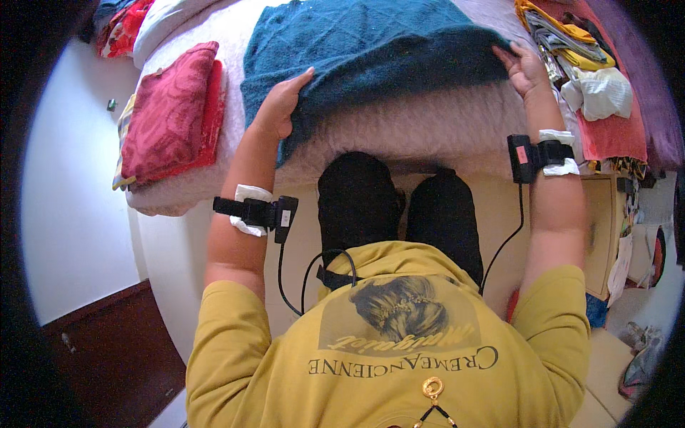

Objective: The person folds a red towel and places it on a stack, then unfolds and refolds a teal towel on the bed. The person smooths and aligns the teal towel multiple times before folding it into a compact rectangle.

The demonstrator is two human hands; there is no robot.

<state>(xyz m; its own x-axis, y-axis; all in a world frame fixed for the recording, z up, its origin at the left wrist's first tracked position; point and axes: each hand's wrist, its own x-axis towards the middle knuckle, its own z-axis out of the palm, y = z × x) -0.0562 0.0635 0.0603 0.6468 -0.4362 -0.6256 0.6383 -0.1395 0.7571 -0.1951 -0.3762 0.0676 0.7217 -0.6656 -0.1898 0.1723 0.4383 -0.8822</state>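
A dark teal cloth (369, 48), perhaps a towel or knitted garment, is spread on the pink fleecy bed cover (417, 123), its near part folded up into a dark band. My left hand (283, 104) holds its left side, thumb extended along the fabric and the other fingers partly hidden. At the cloth's right end, my right hand (527, 72) has the corner between thumb and fingers, palm turned partly upward. Some slack fabric hangs down beside my left wrist.
Folded red patterned cloths (168, 115) are stacked on the bed's left edge. To the right lie yellow and grey clothes (572, 40) and a crumpled white cloth (604, 93). Cables run from the black wrist devices (522, 158). A wooden cabinet (596, 230) stands lower right.
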